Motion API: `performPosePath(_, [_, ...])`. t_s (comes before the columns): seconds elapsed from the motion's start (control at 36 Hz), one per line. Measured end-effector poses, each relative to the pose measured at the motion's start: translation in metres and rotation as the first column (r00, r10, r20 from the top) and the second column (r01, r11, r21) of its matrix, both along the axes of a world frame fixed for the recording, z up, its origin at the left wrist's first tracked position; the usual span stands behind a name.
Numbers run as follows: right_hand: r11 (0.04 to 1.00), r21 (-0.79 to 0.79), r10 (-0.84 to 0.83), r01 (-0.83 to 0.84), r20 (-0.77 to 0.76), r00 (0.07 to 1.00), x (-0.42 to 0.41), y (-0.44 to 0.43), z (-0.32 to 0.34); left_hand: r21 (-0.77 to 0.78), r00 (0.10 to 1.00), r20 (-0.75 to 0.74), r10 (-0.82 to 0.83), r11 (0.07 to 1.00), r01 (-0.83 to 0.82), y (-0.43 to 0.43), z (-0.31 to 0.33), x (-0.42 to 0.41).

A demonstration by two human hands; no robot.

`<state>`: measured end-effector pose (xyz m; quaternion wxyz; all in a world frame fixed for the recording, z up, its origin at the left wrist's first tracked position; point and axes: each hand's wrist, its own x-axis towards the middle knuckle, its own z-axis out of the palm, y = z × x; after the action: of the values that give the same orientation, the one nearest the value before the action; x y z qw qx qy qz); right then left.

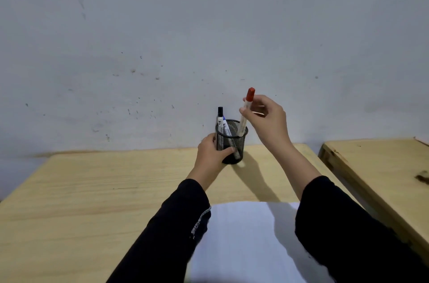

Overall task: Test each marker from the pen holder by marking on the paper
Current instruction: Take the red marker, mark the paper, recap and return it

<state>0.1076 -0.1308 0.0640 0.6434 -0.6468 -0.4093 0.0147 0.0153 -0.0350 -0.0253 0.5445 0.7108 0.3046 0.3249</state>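
Left hand (212,152) wrapped round black mesh pen holder (232,143), fingers curled on its side; holder stood at far edge of wooden table (92,190), close to wall (162,27). Right hand (267,118) pinched red-capped marker (245,113) w/ thumb & fingertips, cap up, lower end inside holder rim, poss. not touching bottom. Black-capped marker (220,118) & blue marker (225,126) stood in holder. White paper (243,236) lay near table's front edge, btw. both dark sleeves. Second table (383,166) at right.

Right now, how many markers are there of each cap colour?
Red cap: 1, the red marker pinched in the right hand, its lower end in the pen holder
Black cap: 1, the black marker
Blue cap: 1, the blue marker
Total: 3 markers
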Motion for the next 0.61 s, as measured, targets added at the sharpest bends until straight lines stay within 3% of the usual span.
performPosePath(0.17, [0.997, -0.064, 0.044, -0.04, 0.065, 0.997, -0.019, -0.033, -0.006, 0.039, 0.997, -0.035, 0.067, 0.997, -0.066, -0.015, 0.02, -0.032])
performPosePath(0.42, [0.946, -0.324, 0.072, 0.025, 0.285, 0.956, -0.051, -0.068, -0.029, 0.069, 0.967, 0.245, -0.065, 0.996, 0.049, -0.057, 0.055, -0.081])
performPosePath(0.61, [0.887, -0.458, 0.155, 0.063, 0.423, 0.893, -0.07, -0.081, -0.035, 0.221, 0.98, 0.157, -0.119, 0.972, 0.083, -0.079, 0.057, -0.101])
